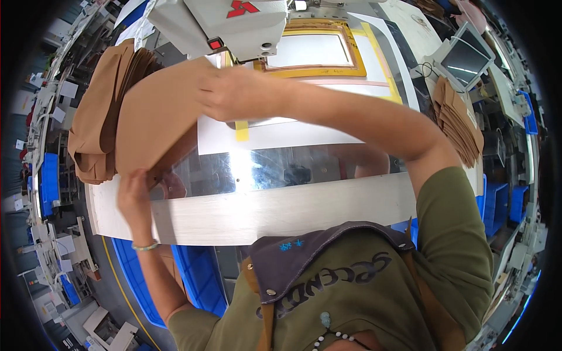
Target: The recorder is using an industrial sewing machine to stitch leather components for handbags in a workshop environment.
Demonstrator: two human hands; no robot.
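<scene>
A tan fabric panel [161, 111] is stretched between my two hands at the left of the table. My left hand [133, 202] pinches its near edge, low over the table's front left. Reaching across from the right, my right hand [237, 93] has its fingers closed on the panel's far right edge, just under the sewing machine head [225, 26]. Directly left of the panel lies a thick stack of folded tan fabric pieces [96, 120]. My fingertips are partly hidden by the cloth.
A yellow-edged clamp frame [357, 58] lies on a white sheet behind my right forearm. More tan pieces [459, 120] are stacked at the right, near a monitor [466, 58]. A shiny metal plate [275, 169] spans the middle. Blue bins [199, 275] stand below the table edge.
</scene>
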